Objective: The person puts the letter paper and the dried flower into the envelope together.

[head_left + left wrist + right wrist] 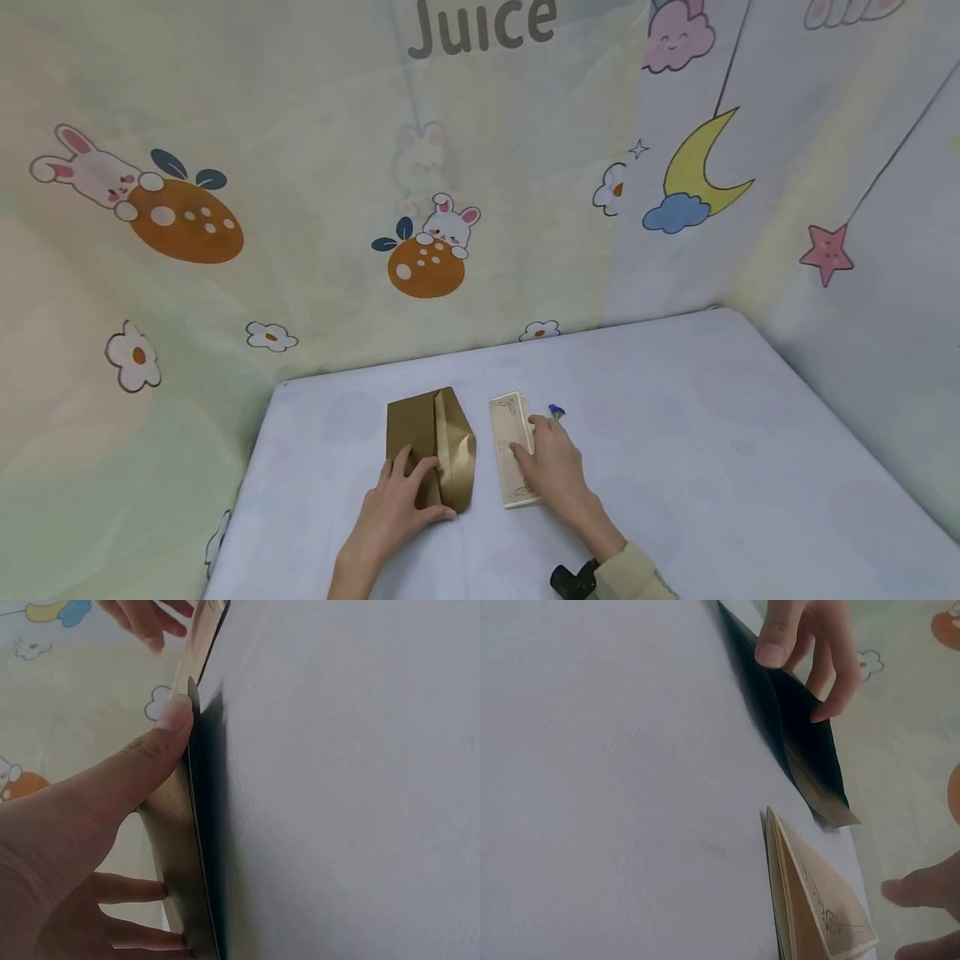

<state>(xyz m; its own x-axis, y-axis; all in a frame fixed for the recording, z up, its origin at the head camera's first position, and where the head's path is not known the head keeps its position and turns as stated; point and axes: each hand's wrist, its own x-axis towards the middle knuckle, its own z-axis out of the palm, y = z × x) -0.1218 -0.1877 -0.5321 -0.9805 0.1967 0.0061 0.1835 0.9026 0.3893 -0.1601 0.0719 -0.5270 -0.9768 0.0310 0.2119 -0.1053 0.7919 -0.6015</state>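
Note:
A gold-brown envelope [411,423] lies with its shiny flap [456,450] folded out to the right. My left hand [405,500] rests on it, fingers spread over its body and thumb along the near edge. In the right wrist view the envelope [810,746] gapes a little. To its right lies a folded cream card [510,458] with dark ornament. My right hand [555,467] is over the card's right side, thumb and fingers parted. In the right wrist view its fingertips [900,892] stand apart from the card [829,900], whose layers are slightly spread.
A small purple flower [556,412] lies just beyond the right hand. A white cloth covers the table [712,442]. Printed fabric walls [315,233] rise behind and at the sides. A black strap device [573,581] sits by the right wrist, near a beige sleeve [633,575].

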